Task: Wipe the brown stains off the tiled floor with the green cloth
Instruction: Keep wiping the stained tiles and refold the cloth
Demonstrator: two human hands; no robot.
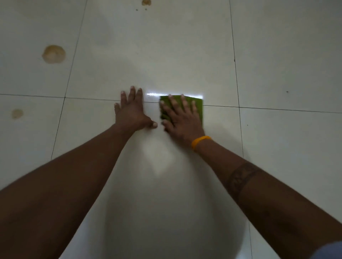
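A folded green cloth (pixel 199 108) lies flat on the pale tiled floor (pixel 148 55), across a grout line. My right hand (pixel 182 120) presses down on it, fingers spread, hiding most of the cloth. My left hand (pixel 132 112) rests flat on the bare tile just left of the cloth, fingers apart, holding nothing. A large brown stain (pixel 53 54) sits far left, well ahead of my left hand. A smaller brown stain (pixel 17 113) lies at the left edge. Another stain (pixel 146 2) with small specks is at the top.
Dark grout lines divide the floor into large tiles. A bright light reflection (pixel 153 94) streaks the tile just beyond the cloth. A yellow band (pixel 199 142) circles my right wrist. Tiny dark specks dot the tiles on the right.
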